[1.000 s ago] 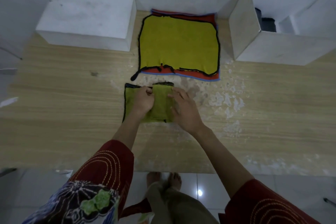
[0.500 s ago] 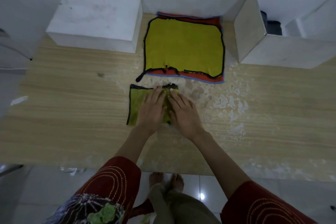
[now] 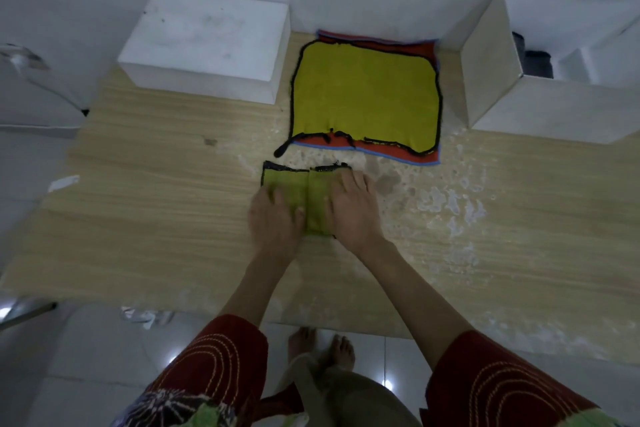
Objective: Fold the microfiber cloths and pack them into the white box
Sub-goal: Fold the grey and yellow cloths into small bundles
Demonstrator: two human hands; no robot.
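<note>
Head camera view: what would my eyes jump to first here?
Probably the bright yellow-green cloth, spread flat at the far middle of the table on top of an orange-red cloth. Next come the left hand and right hand, side by side, pressing on a small folded green cloth nearer the person. An open white box sits at the far right.

Two white boxes on the table (image 3: 138,218): closed box (image 3: 207,42) far-left, open box (image 3: 554,107) far-right. Three cloths: folded green cloth (image 3: 317,198), yellow cloth (image 3: 363,94), orange cloth (image 3: 417,48). Two hands, left hand (image 3: 277,218) and right hand (image 3: 353,208).
</note>
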